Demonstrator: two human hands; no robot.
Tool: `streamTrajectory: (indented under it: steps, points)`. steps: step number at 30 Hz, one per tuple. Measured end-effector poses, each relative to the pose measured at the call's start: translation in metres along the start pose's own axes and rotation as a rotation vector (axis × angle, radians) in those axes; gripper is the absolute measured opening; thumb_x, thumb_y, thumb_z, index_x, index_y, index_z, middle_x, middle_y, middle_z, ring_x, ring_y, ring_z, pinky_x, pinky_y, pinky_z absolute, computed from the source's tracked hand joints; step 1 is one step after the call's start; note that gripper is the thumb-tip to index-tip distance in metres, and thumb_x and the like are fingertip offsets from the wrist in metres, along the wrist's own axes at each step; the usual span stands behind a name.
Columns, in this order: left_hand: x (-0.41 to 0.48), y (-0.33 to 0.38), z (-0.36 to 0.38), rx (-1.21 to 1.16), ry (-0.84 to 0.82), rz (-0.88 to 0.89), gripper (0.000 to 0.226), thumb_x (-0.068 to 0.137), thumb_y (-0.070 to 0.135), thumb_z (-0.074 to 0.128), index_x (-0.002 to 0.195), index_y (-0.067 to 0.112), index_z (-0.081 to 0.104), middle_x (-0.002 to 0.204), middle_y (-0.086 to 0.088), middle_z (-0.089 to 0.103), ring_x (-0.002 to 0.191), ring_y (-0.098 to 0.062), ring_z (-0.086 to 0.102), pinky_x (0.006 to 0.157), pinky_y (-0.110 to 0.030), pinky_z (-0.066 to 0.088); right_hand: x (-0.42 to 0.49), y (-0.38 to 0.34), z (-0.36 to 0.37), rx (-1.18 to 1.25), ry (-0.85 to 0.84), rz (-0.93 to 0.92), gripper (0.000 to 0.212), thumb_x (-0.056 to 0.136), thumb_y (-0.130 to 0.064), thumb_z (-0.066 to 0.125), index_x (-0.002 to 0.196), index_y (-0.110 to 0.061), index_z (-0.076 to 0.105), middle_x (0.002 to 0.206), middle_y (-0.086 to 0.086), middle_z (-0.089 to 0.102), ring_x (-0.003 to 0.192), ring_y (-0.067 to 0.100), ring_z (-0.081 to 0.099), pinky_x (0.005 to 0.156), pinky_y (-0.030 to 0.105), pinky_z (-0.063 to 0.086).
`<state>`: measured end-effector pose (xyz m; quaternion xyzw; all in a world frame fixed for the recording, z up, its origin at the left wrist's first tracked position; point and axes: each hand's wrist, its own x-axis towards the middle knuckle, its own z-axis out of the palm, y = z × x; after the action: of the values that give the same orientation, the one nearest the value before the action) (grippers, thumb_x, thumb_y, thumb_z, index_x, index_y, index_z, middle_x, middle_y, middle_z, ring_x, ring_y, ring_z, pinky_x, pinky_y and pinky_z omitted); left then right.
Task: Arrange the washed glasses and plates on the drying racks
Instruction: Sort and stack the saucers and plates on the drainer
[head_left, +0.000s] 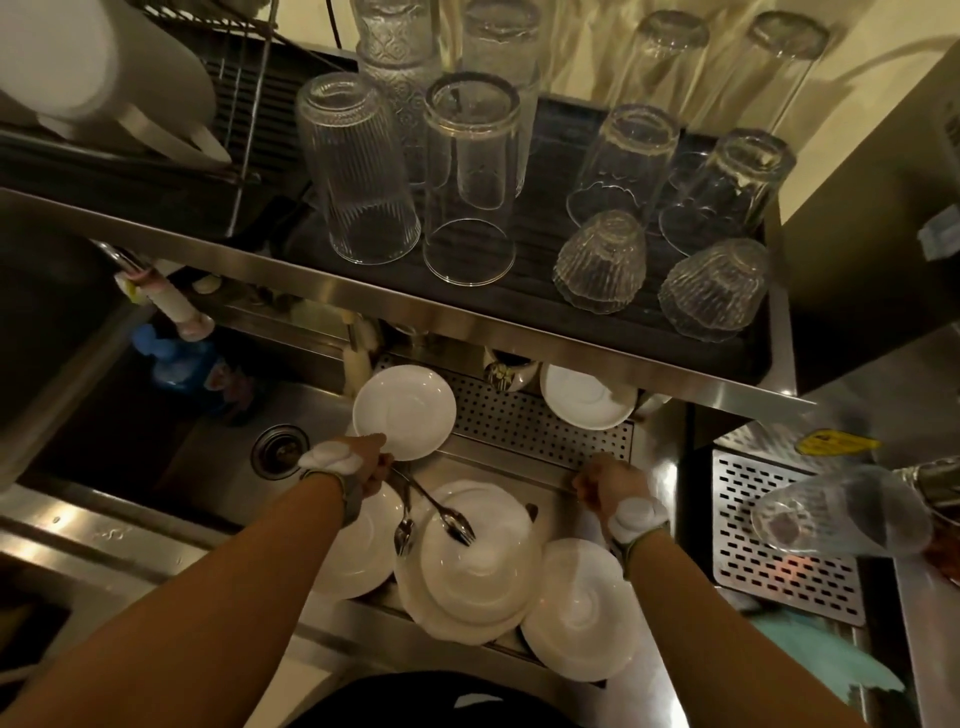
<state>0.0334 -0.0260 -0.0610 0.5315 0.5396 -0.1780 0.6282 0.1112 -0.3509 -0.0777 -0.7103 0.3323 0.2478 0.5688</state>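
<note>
My left hand (363, 465) pinches the lower edge of a white saucer (405, 410) over the sink's right side, and its fingers also hold a few pieces of cutlery (447, 517) that hang over a stack of white plates (478, 577). More plates lie beside the stack on the left (358, 556) and on the right (582, 608). My right hand (605, 483) has curled fingers at the front rail of the perforated rack (519, 421), with nothing seen in it. Several glasses stand upside down on the upper rack (535, 234), among them a ribbed glass (358, 171).
Another saucer (587, 402) sits at the back of the perforated rack under the shelf. The sink with its drain (280, 449) is at the left. At the right a glass (831, 514) lies on its side above a second perforated tray (769, 561), near a teal cloth (831, 660).
</note>
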Motion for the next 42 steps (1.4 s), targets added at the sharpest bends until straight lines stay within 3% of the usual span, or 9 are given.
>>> streamTrajectory:
  steps: [7, 11, 15, 23, 27, 31, 33, 37, 42]
  points:
    - [0.000, 0.004, -0.001, 0.086, -0.010, 0.076, 0.021, 0.100, 0.021, 0.051, 0.083, 0.010, 0.056, 0.057, -0.003, 0.051, 0.038, -0.012, 0.040, 0.037, -0.018, 0.031, -0.024, 0.015, 0.013, 0.036, -0.084, 0.045, 0.010, 0.092, -0.002, 0.052, 0.084, -0.005, 0.055, 0.059, 0.016, 0.055, 0.039, 0.020, 0.043, 0.048, 0.024, 0.032]
    - [-0.010, 0.009, 0.002, 0.127, -0.037, 0.115, 0.031, 0.098, 0.024, 0.052, 0.070, 0.010, 0.054, 0.044, -0.002, 0.053, 0.034, -0.015, 0.046, 0.038, -0.019, 0.036, -0.033, 0.012, 0.022, 0.062, -0.099, -0.017, 0.028, 0.089, -0.002, 0.056, 0.061, -0.005, 0.054, 0.047, 0.013, 0.053, 0.035, 0.019, 0.043, 0.042, 0.023, 0.033]
    - [-0.025, -0.001, 0.010, 0.264, -0.003, 0.317, 0.027, 0.091, 0.023, 0.058, 0.071, 0.006, 0.062, 0.044, -0.004, 0.058, 0.031, -0.015, 0.048, 0.038, -0.021, 0.040, -0.043, 0.014, 0.026, -0.014, -0.131, -0.035, 0.043, 0.087, -0.006, 0.057, 0.045, -0.011, 0.059, 0.051, 0.016, 0.057, 0.038, 0.021, 0.045, 0.045, 0.026, 0.036]
    - [-0.067, -0.023, 0.041, 0.273, -0.252, 0.400, 0.026, 0.087, 0.016, 0.062, 0.062, 0.009, 0.059, 0.048, -0.007, 0.051, 0.036, -0.017, 0.038, 0.042, -0.022, 0.032, -0.064, 0.035, 0.028, 0.018, -0.148, -0.041, 0.040, 0.097, -0.042, 0.048, 0.070, -0.015, 0.061, 0.064, 0.013, 0.061, 0.048, 0.021, 0.047, 0.042, 0.021, 0.032]
    - [-0.081, -0.025, 0.060, 0.318, -0.300, 0.412, 0.028, 0.092, 0.012, 0.061, 0.065, 0.006, 0.058, 0.047, -0.006, 0.051, 0.033, -0.016, 0.038, 0.038, -0.019, 0.032, -0.064, 0.036, 0.017, -0.114, -0.052, -0.192, 0.021, 0.098, -0.026, 0.051, 0.093, -0.013, 0.066, 0.086, 0.018, 0.069, 0.067, 0.030, 0.062, 0.042, 0.023, 0.039]
    - [-0.090, -0.023, 0.069, 0.376, -0.340, 0.465, 0.031, 0.099, 0.025, 0.061, 0.075, 0.005, 0.061, 0.052, -0.004, 0.055, 0.034, -0.012, 0.042, 0.037, -0.019, 0.035, -0.058, 0.028, -0.006, -0.033, 0.008, -0.224, 0.019, 0.096, -0.020, 0.055, 0.083, -0.015, 0.068, 0.077, 0.013, 0.067, 0.069, 0.032, 0.061, 0.053, 0.033, 0.049]
    - [-0.091, -0.021, 0.069, 0.404, -0.330, 0.502, 0.034, 0.099, 0.032, 0.062, 0.083, 0.002, 0.065, 0.053, -0.002, 0.057, 0.037, -0.011, 0.045, 0.037, -0.020, 0.038, -0.050, 0.020, -0.017, 0.025, 0.048, -0.236, 0.020, 0.095, -0.018, 0.055, 0.080, -0.013, 0.068, 0.069, 0.011, 0.064, 0.065, 0.029, 0.057, 0.053, 0.031, 0.044]
    - [-0.085, -0.019, 0.062, 0.371, -0.277, 0.526, 0.032, 0.098, 0.029, 0.064, 0.096, -0.003, 0.065, 0.060, -0.005, 0.058, 0.040, -0.013, 0.045, 0.038, -0.021, 0.037, -0.033, -0.001, -0.029, -0.100, 0.111, -0.261, 0.028, 0.097, -0.018, 0.052, 0.073, -0.011, 0.063, 0.072, 0.014, 0.064, 0.069, 0.029, 0.058, 0.060, 0.035, 0.044]
    - [-0.072, -0.018, 0.044, 0.403, -0.152, 0.562, 0.033, 0.097, 0.026, 0.066, 0.088, -0.006, 0.066, 0.060, -0.008, 0.061, 0.040, -0.014, 0.048, 0.041, -0.023, 0.041, -0.013, -0.021, -0.029, -0.183, 0.123, -0.274, 0.029, 0.099, -0.016, 0.046, 0.097, 0.005, 0.065, 0.104, 0.034, 0.066, 0.090, 0.035, 0.062, 0.092, 0.051, 0.053]
